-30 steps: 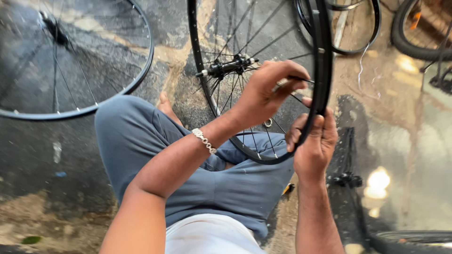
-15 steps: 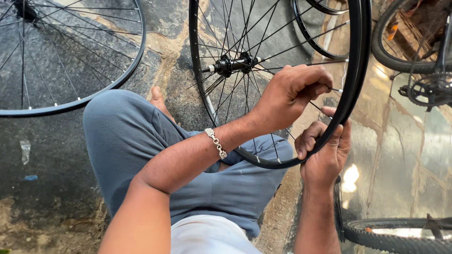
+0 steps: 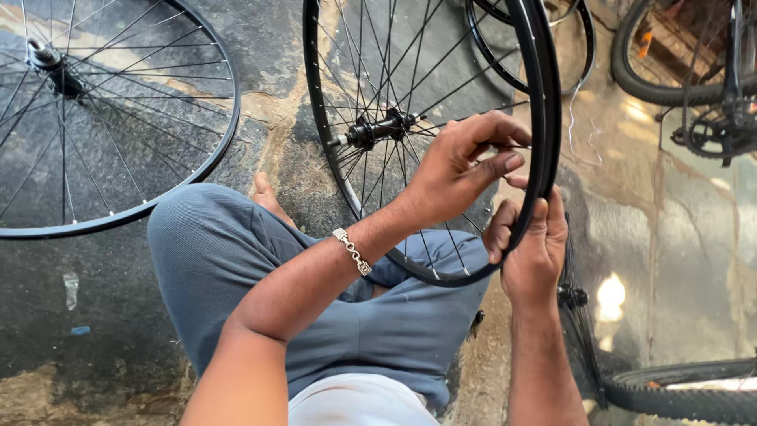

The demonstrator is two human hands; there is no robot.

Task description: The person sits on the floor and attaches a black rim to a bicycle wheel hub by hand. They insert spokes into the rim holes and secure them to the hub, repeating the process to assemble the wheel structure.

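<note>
While the wheel (image 3: 544, 118) has swung nearer, the right hand (image 3: 532, 252) keeps gripping its rim and the left hand (image 3: 461, 170) pinches a spoke (image 3: 441, 87).

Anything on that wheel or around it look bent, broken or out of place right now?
Nothing stands out. The wheel rim looks round, its spokes straight; left hand at the spokes, right hand gripping the rim.

The left hand (image 3: 465, 170) reaches across, fingers curled and pinched (thumb stretched out flat), just above the right hand (image 3: 530, 251), whose fingers curl upward in a grip.
</note>
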